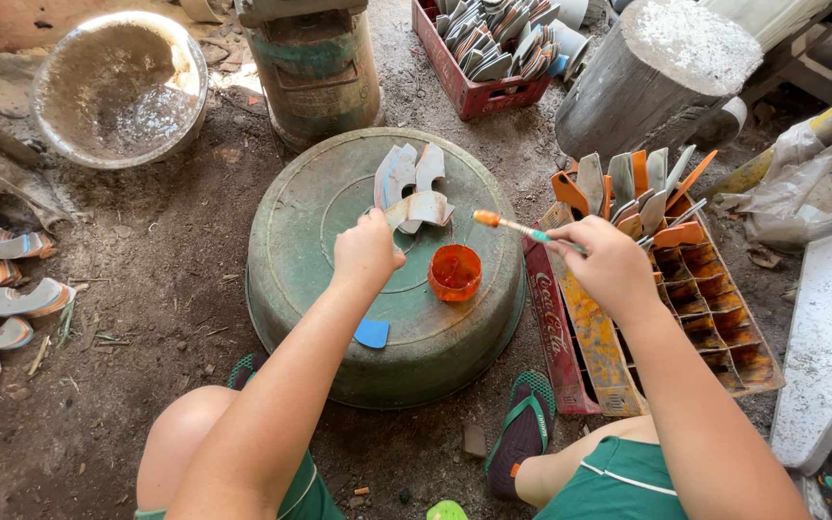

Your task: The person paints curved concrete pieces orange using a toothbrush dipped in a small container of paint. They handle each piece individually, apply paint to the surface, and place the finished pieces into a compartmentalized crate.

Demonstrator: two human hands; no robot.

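Head view looks down on an upturned round green metal basin (339,318) that serves as the work surface. The left hand (366,252) is closed around the lower end of a curved grey metal blade piece (420,209), held near the basin's centre; its fingers hide how much of the piece lies inside the grip. The right hand (612,266) pinches a thin green-handled brush (522,229) with an orange-stained tip, pointed at the blade piece from just off the basin's right edge. A small cup of orange paint (455,272) stands right of centre. More grey blade pieces (404,171) lie toward the far edge. A small blue wedge (372,333) rests near the front edge, partly hidden by the forearm. The red crate of painted pieces (647,279) sits right of the basin.
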